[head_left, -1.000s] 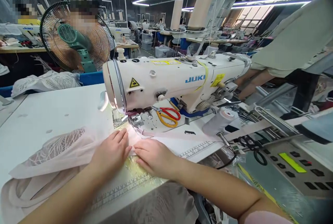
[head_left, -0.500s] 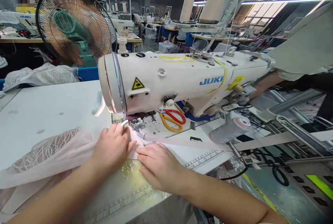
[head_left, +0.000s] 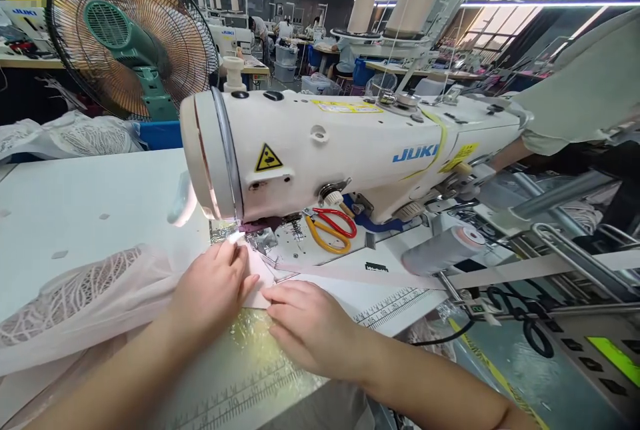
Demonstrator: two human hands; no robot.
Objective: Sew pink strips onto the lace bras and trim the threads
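A white JUKI sewing machine (head_left: pixel 350 150) stands on the white table (head_left: pixel 90 197). Pale pink lace fabric (head_left: pixel 80 290) lies in front of it and runs under the needle area. My left hand (head_left: pixel 213 287) lies flat on the fabric, fingers stretched toward the presser foot (head_left: pixel 260 238). My right hand (head_left: pixel 305 323) rests flat beside it on the fabric's edge, fingers pointing left. A narrow pink strip (head_left: pixel 350 273) runs off to the right from the foot.
Red and yellow scissors (head_left: pixel 333 225) lie on the machine bed. A thread cone (head_left: pixel 443 250) lies on its side at the right. A green fan (head_left: pixel 125 37) stands behind the table. A control panel (head_left: pixel 600 350) sits at lower right. Another person's arm (head_left: pixel 510 150) shows behind the machine.
Both hands have slid the fabric a little forward toward the presser foot. The camera has moved closer to the machine and lower.
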